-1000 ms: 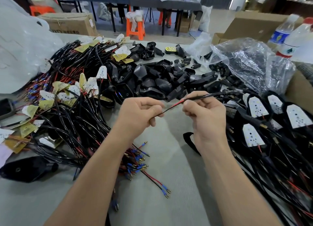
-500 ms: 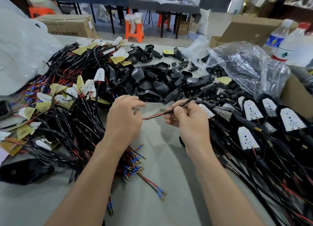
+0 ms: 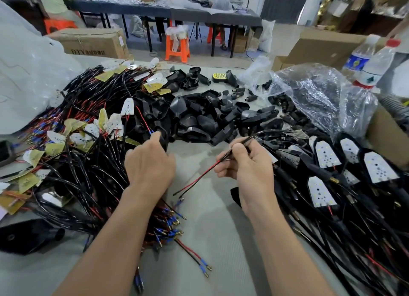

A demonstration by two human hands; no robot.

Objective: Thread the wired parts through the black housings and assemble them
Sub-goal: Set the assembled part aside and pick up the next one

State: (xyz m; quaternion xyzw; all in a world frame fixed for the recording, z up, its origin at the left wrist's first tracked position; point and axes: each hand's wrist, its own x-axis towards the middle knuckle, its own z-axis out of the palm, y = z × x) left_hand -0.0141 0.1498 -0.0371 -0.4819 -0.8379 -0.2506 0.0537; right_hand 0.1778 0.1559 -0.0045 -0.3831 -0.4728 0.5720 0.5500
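Head view: the right hand (image 3: 250, 167) pinches a wired part's cable (image 3: 199, 177) between thumb and curled fingers, above the bare middle of the bench (image 3: 210, 229). The cable's red and black leads hang free down and to the left, tips just above the bench. Its other end runs off toward the right edge, and I cannot pick out its board there.

The left hand (image 3: 148, 162) is stretched forward, its fingertips at the near edge of the pile of black housings (image 3: 199, 120), which fills the middle of the bench toward the far edge. Whether it has closed on one I cannot tell, since the back of the hand hides the fingers.

The step in hand looks like fetching a housing for this cable. To do it well, take one lying loose on the near edge of the pile rather than one wedged under others. Turn it so its opening faces the lead tips. The right hand would do better sliding nearer the tips and keeping both leads side by side, as long, limp leads are likely to buckle or split at the opening.

Unthreaded wired parts (image 3: 73, 162) are heaped along the left edge, and assembled units (image 3: 327, 156) lie along the right.
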